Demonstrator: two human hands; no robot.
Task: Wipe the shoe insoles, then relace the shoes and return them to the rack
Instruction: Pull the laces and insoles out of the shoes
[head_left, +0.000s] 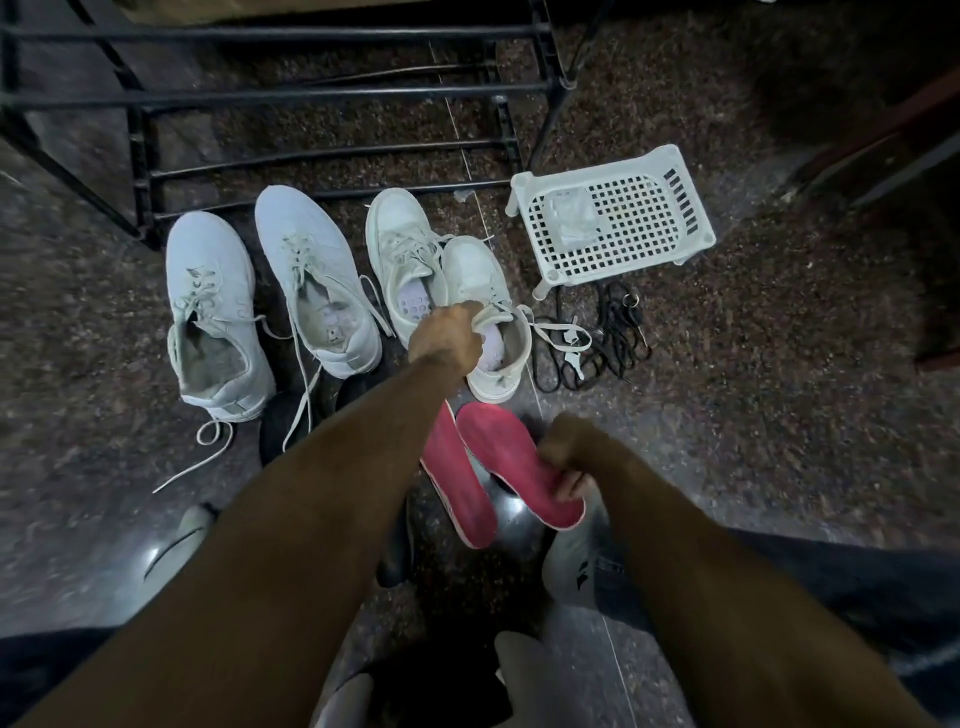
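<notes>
Several white sneakers stand on the dark floor in front of a black metal shoe rack (322, 93). My left hand (447, 338) reaches forward and grips the tongue and laces of the rightmost small sneaker (493, 322), which tilts against its partner (400, 260). Two larger sneakers (213, 312) (317, 280) with loose laces stand to the left. My right hand (566, 457) holds a pink insole (514, 462) by its heel end, low and near me. A second pink insole (452, 478) lies on the floor beside it.
A white perforated plastic basket (618, 218) lies to the right of the shoes, with a clear packet (574, 218) on it. Black laces and a key ring (597, 338) are tangled on the floor below the basket. Dark shoes sit near my legs.
</notes>
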